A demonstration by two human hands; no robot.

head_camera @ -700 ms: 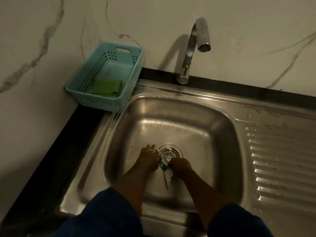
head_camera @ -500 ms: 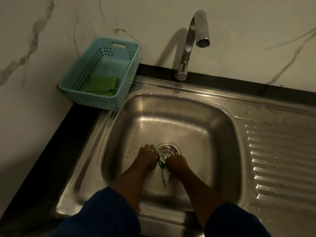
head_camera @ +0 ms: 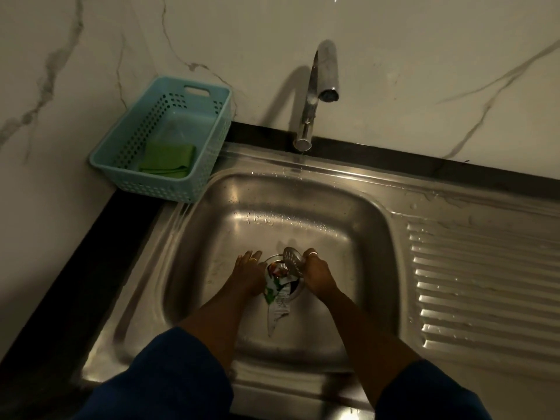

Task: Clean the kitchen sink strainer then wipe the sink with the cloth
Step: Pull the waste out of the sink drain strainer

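Both my hands are down in the steel sink (head_camera: pixel 242 225). My right hand (head_camera: pixel 316 272) grips the round metal strainer (head_camera: pixel 292 259), lifted and tilted up off the drain hole. My left hand (head_camera: pixel 250 274) lies left of the drain with fingers spread, pressing on a torn green and white wrapper (head_camera: pixel 277 294) that trails from the drain toward me. A folded green cloth (head_camera: pixel 166 161) lies in the light blue basket (head_camera: pixel 157 183) at the sink's back left corner.
The curved steel tap (head_camera: pixel 318 86) stands behind the basin, its spout over the back edge. A ribbed draining board (head_camera: pixel 485 286) runs to the right. Marble walls close the back and left; a black counter strip (head_camera: pixel 91 262) borders the sink's left side.
My right hand has lifted the strainer out of the drain and tilted it up to the right. More of the wrapper now shows at the drain. The view has shifted slightly.
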